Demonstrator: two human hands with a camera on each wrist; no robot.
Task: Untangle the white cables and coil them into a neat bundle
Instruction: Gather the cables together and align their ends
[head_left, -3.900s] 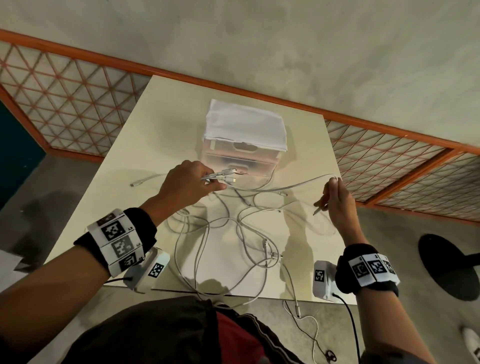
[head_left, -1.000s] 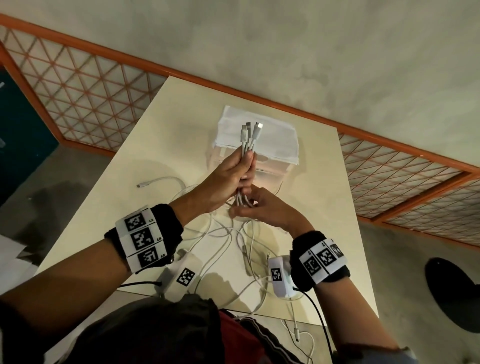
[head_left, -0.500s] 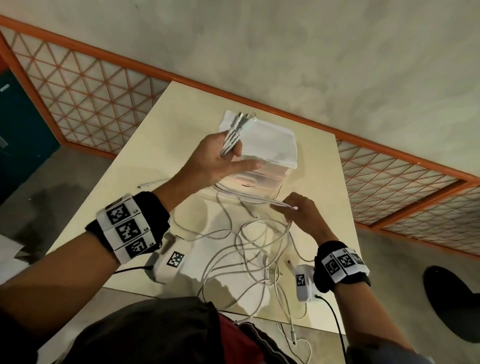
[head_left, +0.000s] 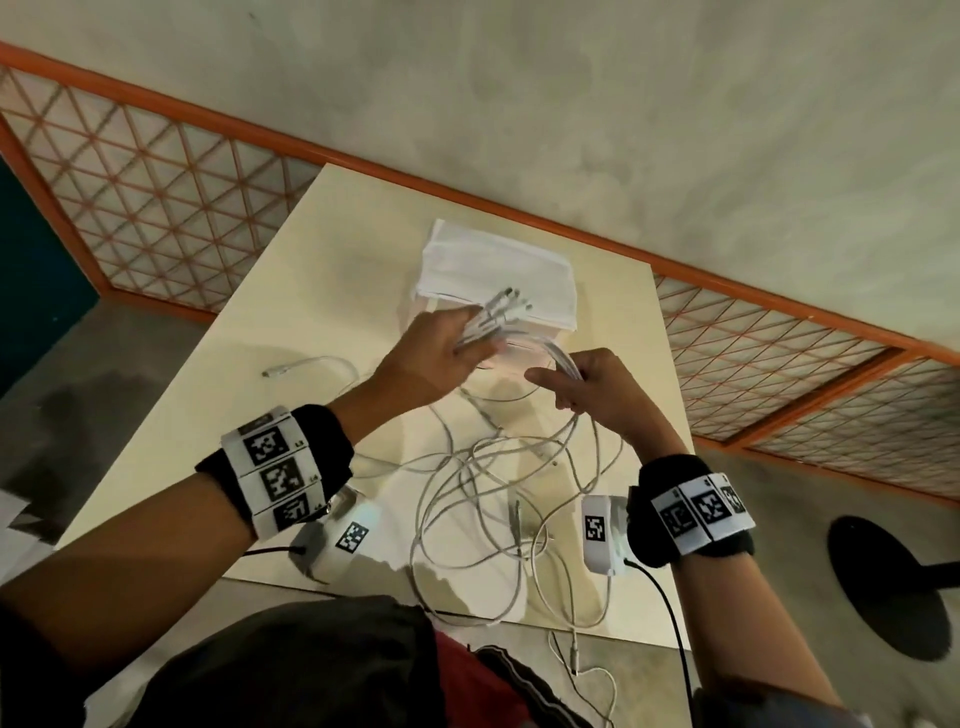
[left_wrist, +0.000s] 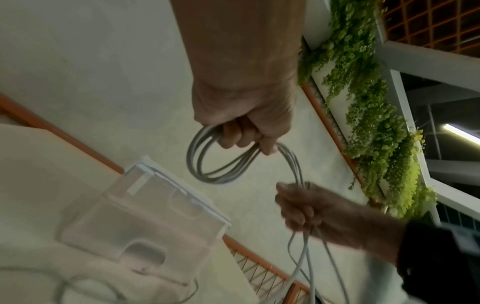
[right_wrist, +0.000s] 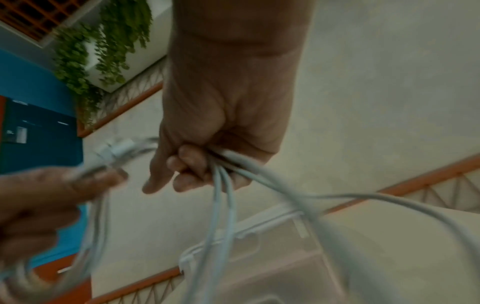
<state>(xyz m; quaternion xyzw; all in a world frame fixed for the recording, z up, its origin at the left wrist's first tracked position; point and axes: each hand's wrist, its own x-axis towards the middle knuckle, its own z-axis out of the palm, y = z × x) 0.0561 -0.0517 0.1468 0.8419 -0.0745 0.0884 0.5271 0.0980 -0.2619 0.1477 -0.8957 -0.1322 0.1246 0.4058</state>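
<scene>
Left hand (head_left: 441, 351) now curled round the gathered plug ends (head_left: 506, 306), with a first small loop (left_wrist: 218, 160) of white cables (head_left: 498, 499) hanging from the fist, plain in the left wrist view. Right hand (head_left: 592, 384) brought up just beside it, fingers closed on the same strands a little further along; half a second ago pressed low on the surface (head_left: 322, 249) near the far right corner, pinning the run flat. Before that, a second back, both hands together under upright plugs. So: ends collected, first turn laid, right hand feeding slack up for the next turn. Judged as the start of coiling, with untangling only partly done. Most of the length lying in crossed loops on the near half of the surface, below and between the wrists, with one strand and its plug (head_left: 574, 660) spilling over the near edge towards the floor. One separate cable end (head_left: 270, 372) out near the left edge, not yet gathered. Lidded clear box (head_left: 498, 265) standing towards the far edge, just behind the hands. Likely snag ahead: crossings in the slack drawing tight as more is pulled in.
</scene>
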